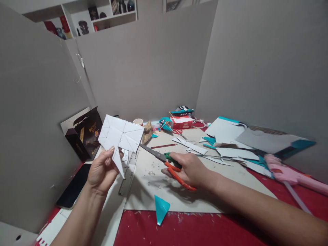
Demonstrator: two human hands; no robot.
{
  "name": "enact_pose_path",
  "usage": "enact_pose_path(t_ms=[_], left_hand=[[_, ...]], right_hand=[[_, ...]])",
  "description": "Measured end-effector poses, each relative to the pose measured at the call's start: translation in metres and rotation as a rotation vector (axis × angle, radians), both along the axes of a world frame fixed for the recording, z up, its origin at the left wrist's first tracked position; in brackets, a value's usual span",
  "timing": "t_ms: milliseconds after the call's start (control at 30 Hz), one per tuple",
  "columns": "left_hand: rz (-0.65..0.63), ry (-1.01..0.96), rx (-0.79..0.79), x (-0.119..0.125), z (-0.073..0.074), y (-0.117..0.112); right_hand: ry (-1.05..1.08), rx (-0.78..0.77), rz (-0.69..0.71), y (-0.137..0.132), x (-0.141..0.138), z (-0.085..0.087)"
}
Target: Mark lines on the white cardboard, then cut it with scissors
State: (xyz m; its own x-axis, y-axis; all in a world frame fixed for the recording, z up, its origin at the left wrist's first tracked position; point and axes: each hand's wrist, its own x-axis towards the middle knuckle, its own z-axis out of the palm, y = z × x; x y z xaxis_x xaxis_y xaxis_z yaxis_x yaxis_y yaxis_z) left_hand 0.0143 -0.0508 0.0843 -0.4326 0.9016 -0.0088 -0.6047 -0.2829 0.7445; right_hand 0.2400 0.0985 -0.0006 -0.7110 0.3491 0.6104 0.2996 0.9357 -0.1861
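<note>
My left hand (pixel 101 169) pinches a white card piece (pixel 119 131) marked with drawn lines, holding it up above the table. A narrow pointed strip of the card hangs down past my fingers. In my right hand (pixel 193 167) is a pair of scissors (pixel 176 174) with orange and green handles. The grey blades point left, their tips at the card's right edge; whether they touch it I cannot tell. Below the card a clear ruler (pixel 126 181) lies on the board. Nearer to me, a small teal triangular scrap (pixel 161 209) overlaps the board's front edge.
A pale board (pixel 210 191) lies on the red-covered table (pixel 143 232). White and teal card scraps (pixel 235 153) are heaped right, beside a pink glue gun (pixel 284 171). A dark box (pixel 85 136) and phone (pixel 74 186) are left. A pencil (pixel 164 146) and red-handled scissors (pixel 179 132) lie behind.
</note>
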Motion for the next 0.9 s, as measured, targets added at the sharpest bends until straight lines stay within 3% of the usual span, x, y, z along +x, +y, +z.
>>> enact_pose_path(t_ms=[233,500,900], left_hand=[[0.005,0.067,0.022,-0.01,-0.012,0.011],[0.012,0.063,-0.007,-0.016,-0.016,0.014],[-0.024,0.017,-0.125,-0.01,-0.01,0.017]], right_hand=[[-0.137,-0.135,0.075,-0.012,0.0,0.009],[-0.169,-0.198,0.065,-0.013,0.002,0.01],[-0.168,-0.233,0.057,-0.014,0.001,0.011]])
